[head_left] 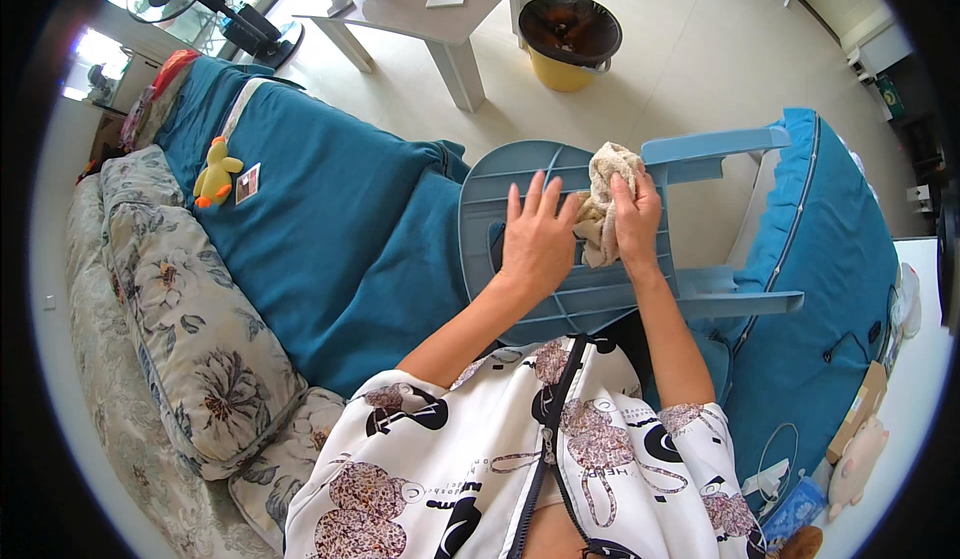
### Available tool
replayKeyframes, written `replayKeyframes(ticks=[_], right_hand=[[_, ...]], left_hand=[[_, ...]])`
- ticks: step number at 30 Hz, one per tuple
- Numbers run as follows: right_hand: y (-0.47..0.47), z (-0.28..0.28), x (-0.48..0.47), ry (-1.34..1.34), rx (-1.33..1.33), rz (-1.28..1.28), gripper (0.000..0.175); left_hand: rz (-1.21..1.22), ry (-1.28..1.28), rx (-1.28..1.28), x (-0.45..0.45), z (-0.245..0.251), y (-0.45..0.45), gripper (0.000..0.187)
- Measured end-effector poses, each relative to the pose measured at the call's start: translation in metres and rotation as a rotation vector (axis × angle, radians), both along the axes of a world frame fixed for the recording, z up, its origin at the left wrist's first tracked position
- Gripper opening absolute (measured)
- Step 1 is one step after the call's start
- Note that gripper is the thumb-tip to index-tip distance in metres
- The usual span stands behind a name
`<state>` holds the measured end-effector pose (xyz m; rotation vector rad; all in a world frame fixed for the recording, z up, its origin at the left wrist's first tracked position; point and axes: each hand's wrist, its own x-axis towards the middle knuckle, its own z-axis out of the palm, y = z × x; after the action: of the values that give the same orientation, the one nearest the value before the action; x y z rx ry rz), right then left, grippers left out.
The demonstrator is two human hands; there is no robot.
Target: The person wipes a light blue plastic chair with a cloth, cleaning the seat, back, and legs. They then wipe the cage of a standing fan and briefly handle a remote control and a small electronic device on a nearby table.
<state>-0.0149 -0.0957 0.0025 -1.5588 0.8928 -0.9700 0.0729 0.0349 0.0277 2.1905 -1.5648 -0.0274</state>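
Note:
A blue-grey plastic stool or small chair [484, 184] lies tipped before me, its ribbed underside facing up and its legs pointing to the right. My right hand [637, 217] grips a crumpled beige cloth [611, 169] above the ribs near the leg end. My left hand [536, 240] is over the middle of the ribbed underside, fingers spread, its fingertips just left of the cloth. Whether the left palm rests on the plastic cannot be told. A dark opening in the plastic shows partly beside the left hand.
A sofa with a teal cover [337, 184] bears a yellow plush duck [217, 172], a small picture card [247, 184] and floral cushions [202, 334]. Beyond stand a table [420, 15], a lined yellow bin [559, 71] and a fan [255, 30]. A power strip [769, 476] lies lower right.

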Motion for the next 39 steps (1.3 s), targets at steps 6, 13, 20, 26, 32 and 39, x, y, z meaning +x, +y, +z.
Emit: replayKeyframes(ticks=[6, 13, 20, 26, 32, 39], right_hand=[[-0.016, 0.023, 0.017, 0.57, -0.718, 0.24, 0.018], [-0.013, 0.023, 0.034, 0.631, -0.871, 0.35, 0.021], [-0.02, 0.028, 0.012, 0.796, -0.883, 0.218, 0.018], [-0.011, 0.019, 0.043, 0.752, -0.852, 0.362, 0.016], [-0.027, 0.031, 0.046, 0.471, -0.567, 0.4, 0.018], [-0.049, 0.04, 0.069, 0.436, -0.665, 0.599, 0.028]], left_hand=[[-0.018, -0.073, -0.033, -0.008, -0.023, -0.008, 0.04], [-0.002, -0.018, -0.057, 0.001, -0.023, -0.003, 0.031], [-0.025, 0.014, -0.151, 0.004, -0.026, 0.002, 0.027], [-0.043, 0.009, -0.127, -0.003, -0.029, -0.005, 0.025], [-0.013, 0.007, -0.236, 0.001, -0.026, 0.003, 0.029], [0.189, 0.117, -0.467, 0.021, -0.01, 0.004, 0.038]])
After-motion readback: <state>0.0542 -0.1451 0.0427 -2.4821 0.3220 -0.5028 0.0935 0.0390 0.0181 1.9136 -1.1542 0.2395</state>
